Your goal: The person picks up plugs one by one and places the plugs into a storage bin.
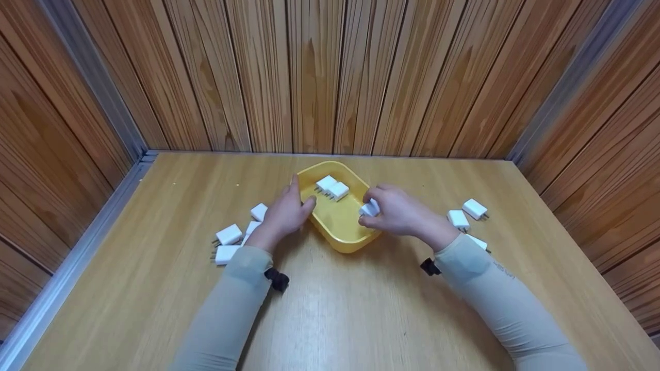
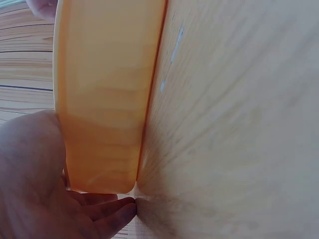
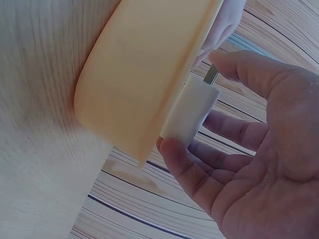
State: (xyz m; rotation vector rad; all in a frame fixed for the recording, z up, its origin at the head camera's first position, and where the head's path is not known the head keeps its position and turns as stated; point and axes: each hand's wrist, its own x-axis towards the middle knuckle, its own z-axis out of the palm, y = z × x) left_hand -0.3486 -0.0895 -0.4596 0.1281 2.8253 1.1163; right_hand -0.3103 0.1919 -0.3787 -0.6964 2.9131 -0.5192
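A yellow plastic tray (image 1: 344, 246) stands on the table, with two white charger plugs (image 1: 338, 191) lying in its far part. My left hand (image 1: 285, 210) holds its left wall, thumb over the rim and fingers along the outside. In the left wrist view the fingers (image 2: 117, 219) reach round the tray's end, down by the tabletop. At the right rim my right hand (image 1: 394, 210) pinches another white charger plug (image 3: 192, 110) between thumb and fingertips. Its metal prong points at the thumb in the right wrist view.
Several white charger plugs (image 1: 227, 254) lie left of the tray, partly hidden by my left wrist. More charger plugs (image 1: 458, 219) lie to the right, beyond my right forearm. Wood-panelled walls (image 1: 314, 77) enclose the table (image 1: 340, 319) at the back and sides.
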